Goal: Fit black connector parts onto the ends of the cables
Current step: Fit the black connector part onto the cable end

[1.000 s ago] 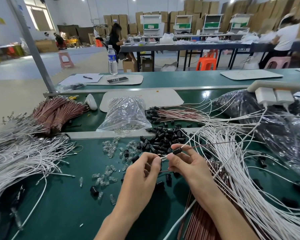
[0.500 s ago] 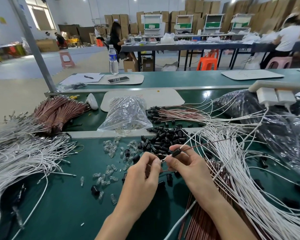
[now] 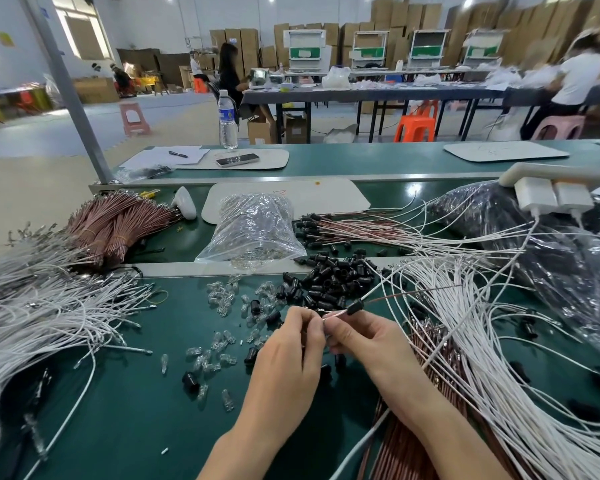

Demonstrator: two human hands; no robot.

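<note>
We find the long green-topped work table [image 3: 136, 410] and its piles lying just as they did a second ago. On its right a broad sheaf of white cables [image 3: 482, 341] fans towards us, with a crinkled black plastic bag [image 3: 551, 258] behind it. A second mass of white metal-tipped cables [image 3: 32, 306] spreads over the left side. Beyond the table's middle rail sits a clear plastic bag [image 3: 253, 226] filled with small clear parts. Just to the right of it, at the rail, lies a heap of black tubular connector parts [image 3: 329, 282].

On the near side of that heap our left hand [image 3: 291, 351] and right hand [image 3: 364, 341] meet above the table. Both have their fingers curled in. The left pinches the very end of a thin copper-brown cable [image 3: 395, 296], and the right pinches it just beside.

Compared with a second ago, the hands have barely moved, though their fingertips now seem closer, almost touching.

One black tubular connector part [image 3: 355, 307] is threaded on that cable, a little past the right fingertips. It is in nearly the same place as before. From there the cable runs right, over the white sheaf.

Small clear glass bulbs [image 3: 219, 299] lie scattered on the table left of the hands, unmoved.
</note>
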